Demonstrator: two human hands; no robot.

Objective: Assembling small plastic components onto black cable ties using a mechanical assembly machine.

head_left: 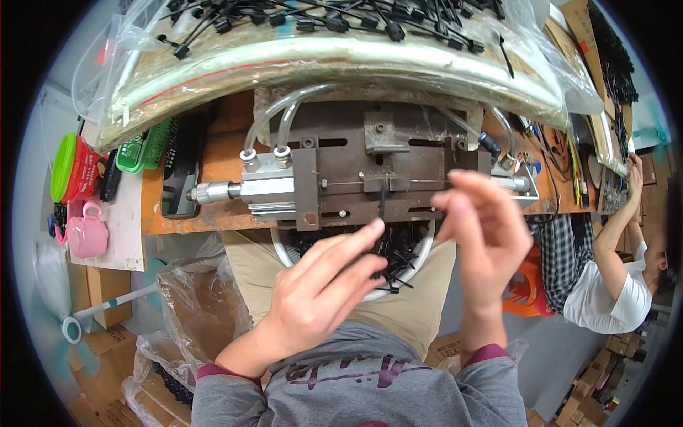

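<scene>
A dark metal clamping fixture (348,142) lies before me on the bench. At its middle a small block (378,184) has a thin black strip (383,203) standing out of it toward me. My left hand (309,295) is open, fingers stretched out, the index tip at the strip's near end; I cannot tell whether they touch. My right hand (491,231), slightly blurred, hovers over the fixture's right side with loosely curved fingers apart and nothing visible in them. Below the bench edge, a white-rimmed tub (282,249) in my lap holds black plastic pieces (398,249), partly hidden by my left hand.
Silver air cylinders (267,196) with clear hoses (288,117) flank the fixture. Beyond it, a plastic-covered tray (341,53) bears a heap of black cable-like parts (356,18). A pink cup (89,231) and green basket (146,146) stand left. Another person (608,277) works at right.
</scene>
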